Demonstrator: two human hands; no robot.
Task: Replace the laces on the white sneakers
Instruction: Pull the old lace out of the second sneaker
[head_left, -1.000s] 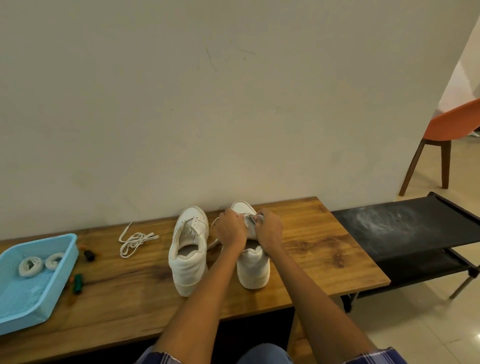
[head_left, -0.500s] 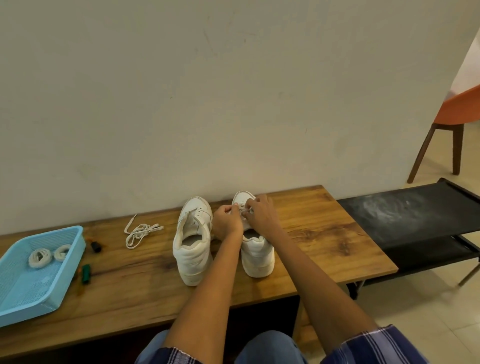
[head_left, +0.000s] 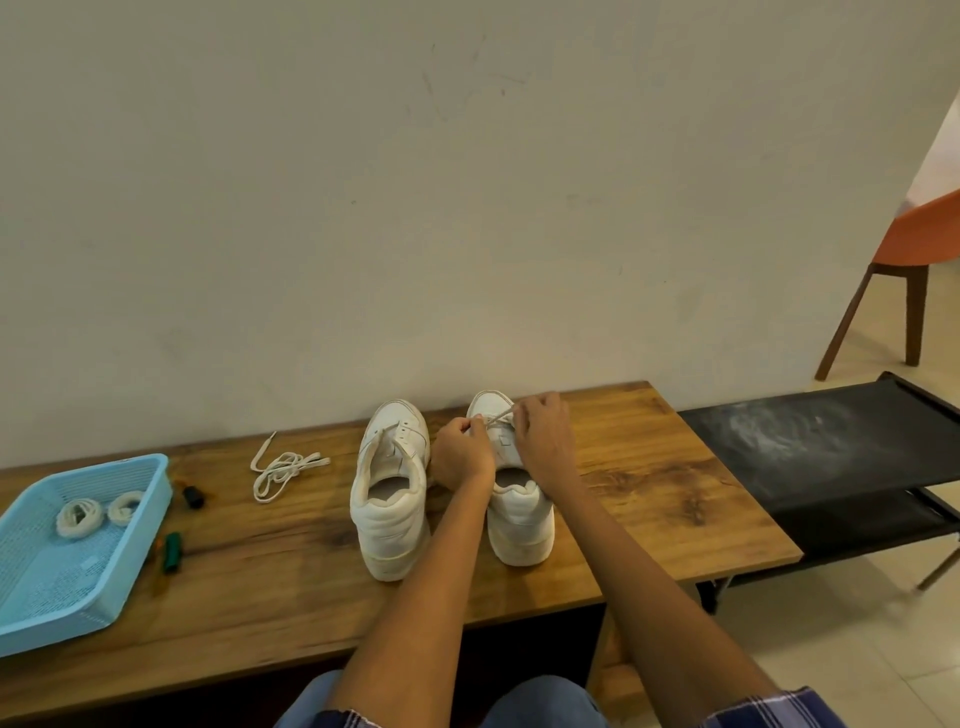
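Nearest, blue-jeaned knees (head_left: 540, 701) and two bare forearms reach over the brown wooden bench top (head_left: 649, 499). On it stand two white leather sneakers, heels toward the person: the left sneaker (head_left: 390, 499) unlaced, the right sneaker (head_left: 519, 519) under both hands. The left hand (head_left: 461, 453) and right hand (head_left: 543, 441) each have fingers curled, pinching a white lace (head_left: 500, 417) over the eyelets. Left of the shoes lies a loose white lace (head_left: 283, 467) (tangled), then a light-blue plastic mesh basket (head_left: 31, 618) holding two coiled laces (head_left: 98, 512).
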